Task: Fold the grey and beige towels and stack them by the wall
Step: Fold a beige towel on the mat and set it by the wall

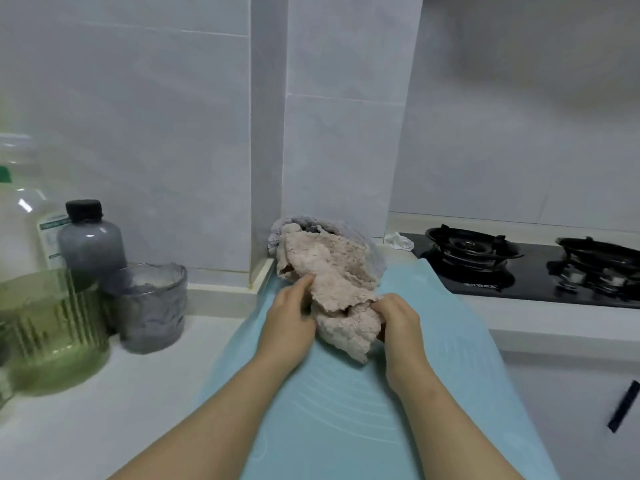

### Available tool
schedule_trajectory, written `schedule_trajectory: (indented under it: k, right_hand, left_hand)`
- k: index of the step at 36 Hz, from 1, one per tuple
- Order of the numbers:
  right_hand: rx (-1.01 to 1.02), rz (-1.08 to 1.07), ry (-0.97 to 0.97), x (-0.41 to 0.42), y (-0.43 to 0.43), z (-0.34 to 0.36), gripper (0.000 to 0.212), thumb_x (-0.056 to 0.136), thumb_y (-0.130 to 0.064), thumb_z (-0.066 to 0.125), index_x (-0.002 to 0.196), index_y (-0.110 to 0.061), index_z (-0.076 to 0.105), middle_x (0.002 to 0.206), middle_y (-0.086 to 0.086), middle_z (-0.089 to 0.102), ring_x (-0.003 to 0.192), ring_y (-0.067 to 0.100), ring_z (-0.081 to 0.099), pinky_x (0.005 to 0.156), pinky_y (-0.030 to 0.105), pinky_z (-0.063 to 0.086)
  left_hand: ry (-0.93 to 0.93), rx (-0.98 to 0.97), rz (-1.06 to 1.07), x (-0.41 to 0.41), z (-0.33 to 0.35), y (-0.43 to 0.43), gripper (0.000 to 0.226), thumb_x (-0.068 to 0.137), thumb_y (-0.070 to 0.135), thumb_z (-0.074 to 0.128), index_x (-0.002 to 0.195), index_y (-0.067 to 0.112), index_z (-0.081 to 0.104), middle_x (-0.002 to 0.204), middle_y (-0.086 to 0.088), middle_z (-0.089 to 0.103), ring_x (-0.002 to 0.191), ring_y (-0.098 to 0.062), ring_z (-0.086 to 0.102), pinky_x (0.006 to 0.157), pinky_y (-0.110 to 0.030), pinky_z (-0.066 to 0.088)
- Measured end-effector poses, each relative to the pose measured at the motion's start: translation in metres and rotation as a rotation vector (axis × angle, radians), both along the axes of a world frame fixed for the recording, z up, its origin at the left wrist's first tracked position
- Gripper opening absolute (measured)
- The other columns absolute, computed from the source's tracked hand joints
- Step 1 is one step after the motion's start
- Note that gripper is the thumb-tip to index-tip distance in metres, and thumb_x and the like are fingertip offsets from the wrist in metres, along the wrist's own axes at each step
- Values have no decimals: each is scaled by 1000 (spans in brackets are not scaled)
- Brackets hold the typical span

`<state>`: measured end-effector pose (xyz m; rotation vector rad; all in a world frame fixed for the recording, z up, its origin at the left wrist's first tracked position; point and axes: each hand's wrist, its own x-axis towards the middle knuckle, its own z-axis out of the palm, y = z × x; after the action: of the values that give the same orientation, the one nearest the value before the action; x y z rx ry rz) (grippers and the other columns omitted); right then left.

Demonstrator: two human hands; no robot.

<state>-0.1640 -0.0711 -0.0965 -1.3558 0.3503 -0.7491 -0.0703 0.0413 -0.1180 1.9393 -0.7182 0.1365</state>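
Head view: looks down along both bare forearms to the far end of a white table (104, 410) that meets a pale tiled wall (138, 133).
Beige towel (332, 271): crumpled and unfolded, its far part draped over the grey towel and its near part lying on the mat between the 2 hands.
Grey towel (375, 263): bunched in a heap at the foot of a tiled wall column (346, 133), touching it, mostly covered by the beige towel.
Left hand (289, 306): on the left edge of the beige towel, fingers (304, 282) bent and pinching the cloth.
Right hand (398, 320): on the right side of the beige towel, fingers (379, 306) curled round a gathered fold of it.
Mat (346, 410): light blue with faint curved lines, spread on the table under both forearms and reaching up to the towels.
Left of the mat: a grey bottle (91, 240) with a black cap, a grey cup (152, 306) just in front of it, a green-tinted glass jar (52, 323) beside the cup, and a large clear bottle (20, 220) at the picture's edge.
Right of the mat: a black gas hob (519, 268) with 2 burners, set in the table, and a small white crumpled item (400, 241) at its far left corner.
Lower right: a dark handle (623, 407) on a white cabinet front.
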Motion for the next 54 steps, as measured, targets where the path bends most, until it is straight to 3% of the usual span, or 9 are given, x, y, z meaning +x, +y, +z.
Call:
schedule_trajectory:
  k: [6,11,18,23,36,40,45,48,54]
  right_hand:
    - [-12,156,-62,11,0,-4,14,74,-26,56,66,-15,58,74,7,57,75,21,54,69,32,42]
    - [-103,-44,-19,15,-4,-4,4,91,-22,57,87,-23,58,86,-1,58,69,11,55,49,17,46]
    - [-54,219,47,13,-4,-6,53,87,-6,59,130,-33,41,114,-11,55,101,6,61,74,20,53]
    - [-173,118,152,10,-9,-7,16,82,-5,65,92,-17,70,93,0,72,87,12,65,75,25,53]
    - [413,262,-141,2,-9,8,27,87,-14,43,76,-9,67,68,5,70,67,20,68,69,34,50]
    - [308,99,-51,-2,-15,8,34,91,-32,39,86,-15,69,75,4,72,75,22,67,68,31,51]
    - [8,-185,206,-4,-29,4,29,87,-39,54,78,-13,63,88,11,69,86,29,65,76,35,49]
    - [-408,-210,450,-7,-30,-1,24,83,-34,59,106,-25,57,93,-1,62,95,24,58,79,34,45]
    - [-919,-90,899,-3,-16,-7,65,83,-49,48,142,-42,23,140,1,43,133,27,28,104,41,23]
  left_hand:
    - [-184,128,-32,17,-3,-1,47,88,7,56,129,29,52,144,2,34,132,-20,33,108,-28,28]
    - [-176,-36,47,25,-1,0,20,82,3,63,86,22,64,119,-4,56,113,-18,51,82,-11,29]
    - [-17,-205,-188,9,7,0,25,77,-1,69,74,25,67,85,11,70,88,-7,65,85,-21,49]
    - [50,-238,-213,6,6,1,28,77,5,72,66,30,67,82,20,69,84,-3,64,84,-23,48]
    - [313,-167,-127,-1,11,4,69,83,19,68,140,29,29,129,1,39,115,-19,49,96,-28,40]
    - [131,97,-71,3,9,6,68,78,10,70,135,30,38,118,5,47,89,-12,55,78,-19,43]
    - [242,-308,-59,3,21,11,42,74,-9,63,93,29,59,97,4,58,77,-9,57,73,-21,43]
    - [383,-475,-77,1,29,13,26,84,-1,57,83,24,63,79,4,60,74,-13,54,64,-25,41]
    - [-46,313,302,13,13,22,26,92,25,45,116,21,56,121,-6,57,115,-28,48,89,-33,41]
